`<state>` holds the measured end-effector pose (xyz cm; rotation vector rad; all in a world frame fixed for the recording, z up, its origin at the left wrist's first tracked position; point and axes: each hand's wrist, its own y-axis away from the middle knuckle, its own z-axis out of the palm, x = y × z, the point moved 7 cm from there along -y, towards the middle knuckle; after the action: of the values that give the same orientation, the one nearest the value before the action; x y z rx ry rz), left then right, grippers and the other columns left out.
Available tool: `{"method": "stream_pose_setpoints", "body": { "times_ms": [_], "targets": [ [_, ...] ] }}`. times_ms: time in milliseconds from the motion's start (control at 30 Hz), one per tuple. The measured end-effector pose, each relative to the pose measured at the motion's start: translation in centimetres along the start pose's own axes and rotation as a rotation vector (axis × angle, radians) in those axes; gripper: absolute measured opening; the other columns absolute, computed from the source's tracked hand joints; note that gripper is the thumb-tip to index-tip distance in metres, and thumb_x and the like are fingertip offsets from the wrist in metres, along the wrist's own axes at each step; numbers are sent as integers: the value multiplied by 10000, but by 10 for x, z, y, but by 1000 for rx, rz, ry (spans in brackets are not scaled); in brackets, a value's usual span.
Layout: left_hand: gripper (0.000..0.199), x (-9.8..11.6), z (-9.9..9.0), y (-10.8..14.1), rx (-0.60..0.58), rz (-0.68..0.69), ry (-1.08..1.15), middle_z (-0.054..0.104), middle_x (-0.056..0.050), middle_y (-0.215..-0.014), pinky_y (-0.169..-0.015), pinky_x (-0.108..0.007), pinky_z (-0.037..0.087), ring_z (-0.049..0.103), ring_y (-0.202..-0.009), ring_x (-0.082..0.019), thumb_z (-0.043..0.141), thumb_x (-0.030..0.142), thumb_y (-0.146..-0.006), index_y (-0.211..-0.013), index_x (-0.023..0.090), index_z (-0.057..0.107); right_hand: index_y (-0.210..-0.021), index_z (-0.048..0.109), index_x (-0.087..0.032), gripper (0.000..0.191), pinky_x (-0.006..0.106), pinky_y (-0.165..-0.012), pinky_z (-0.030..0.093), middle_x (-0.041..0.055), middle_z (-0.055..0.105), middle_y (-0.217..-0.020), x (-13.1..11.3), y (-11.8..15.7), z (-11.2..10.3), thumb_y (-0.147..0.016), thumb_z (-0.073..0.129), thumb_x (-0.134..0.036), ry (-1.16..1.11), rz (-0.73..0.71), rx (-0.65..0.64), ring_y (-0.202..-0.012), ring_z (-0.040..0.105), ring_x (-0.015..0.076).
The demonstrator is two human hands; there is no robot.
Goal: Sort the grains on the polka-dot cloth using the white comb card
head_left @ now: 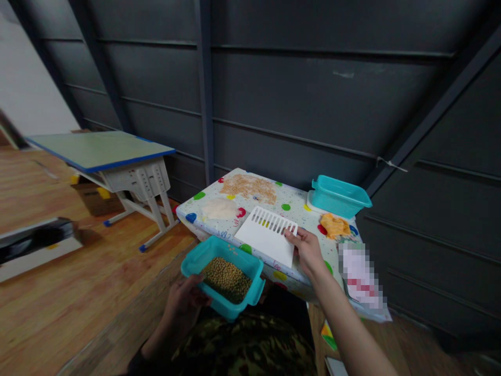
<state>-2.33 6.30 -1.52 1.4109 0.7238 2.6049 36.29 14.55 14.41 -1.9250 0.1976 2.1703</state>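
Note:
My left hand (190, 295) grips the near left rim of a turquoise plastic box (256, 266), held tilted below the table's front edge. Small round yellow-green beans (227, 279) cover its bottom. Closed around the right edge of a flat white board with a row of slots (268, 237) is my right hand (307, 248), its thumb beside the last slots. This board lies on or just over the table's front part, slots toward the back. Behind it are a spread of tan grains (248, 187) and a pale heap of fine white grains (219, 208).
The table (188, 214) has a white cloth with coloured spots. On its right stand a second turquoise box (340, 197), a crumpled orange cloth (334, 226) and a blurred-out sheet (360, 277). A green-topped desk (105, 146) is at left; a dark panelled wall (313, 99) rises behind.

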Motion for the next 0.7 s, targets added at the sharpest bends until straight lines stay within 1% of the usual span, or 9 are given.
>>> {"method": "stream_pose_setpoints", "body": {
  "times_ms": [133, 200, 267, 367, 500, 600, 700],
  "targets": [
    [343, 0, 1, 4, 4, 9, -11, 743, -50, -537, -489, -388, 594, 707, -476, -273, 1080, 385, -689, -605, 265, 770, -983, 955, -241, 668, 500, -879, 714, 142, 980, -1041, -2, -15, -15, -578, 1152, -735, 11, -80, 189, -974, 861, 377],
    [341, 0, 3, 7, 4, 26, -12, 755, -50, -547, -501, -389, 611, 716, -484, -271, 1091, 399, -690, -618, 265, 786, -978, 940, -241, 656, 505, -882, 705, 148, 976, -1051, -4, -23, -19, -603, 1116, -750, 47, -113, 234, -999, 852, 385],
    [325, 0, 4, 9, 17, 45, -5, 769, -48, -555, -499, -385, 611, 717, -481, -267, 1094, 405, -690, -644, 264, 804, -976, 929, -242, 646, 510, -879, 701, 149, 967, -1034, -3, -28, -20, -628, 1096, -760, 80, -120, 226, -1008, 851, 395],
    [312, 1, 3, 8, 35, 85, 13, 782, -44, -561, -485, -372, 602, 714, -472, -259, 1088, 416, -722, -676, 262, 821, -989, 928, -244, 647, 511, -856, 700, 138, 953, -981, 0, -28, -16, -630, 1104, -753, 93, -90, 175, -973, 856, 400],
    [321, -3, -1, 0, 11, 6, 1, 777, -63, -541, -466, -386, 607, 725, -464, -282, 1095, 388, -637, -620, 260, 801, -1024, 944, -248, 652, 515, -841, 710, 119, 947, -937, 1, -23, -7, -633, 1139, -732, 51, -48, 97, -903, 870, 395],
    [345, -3, -4, -4, 3, -5, -12, 789, -53, -557, -474, -378, 620, 754, -493, -290, 1111, 410, -634, -642, 268, 797, -1011, 959, -248, 675, 503, -852, 713, 109, 959, -941, -3, -17, 0, -603, 1181, -738, 16, -45, 73, -880, 870, 374],
    [389, -3, -3, -4, -12, -10, -9, 793, -35, -560, -479, -387, 651, 747, -477, -283, 1130, 437, -613, -656, 284, 775, -962, 965, -239, 704, 463, -834, 691, 110, 971, -960, -7, -8, 5, -558, 1224, -754, 8, -41, 42, -862, 853, 343]
  ]
}}
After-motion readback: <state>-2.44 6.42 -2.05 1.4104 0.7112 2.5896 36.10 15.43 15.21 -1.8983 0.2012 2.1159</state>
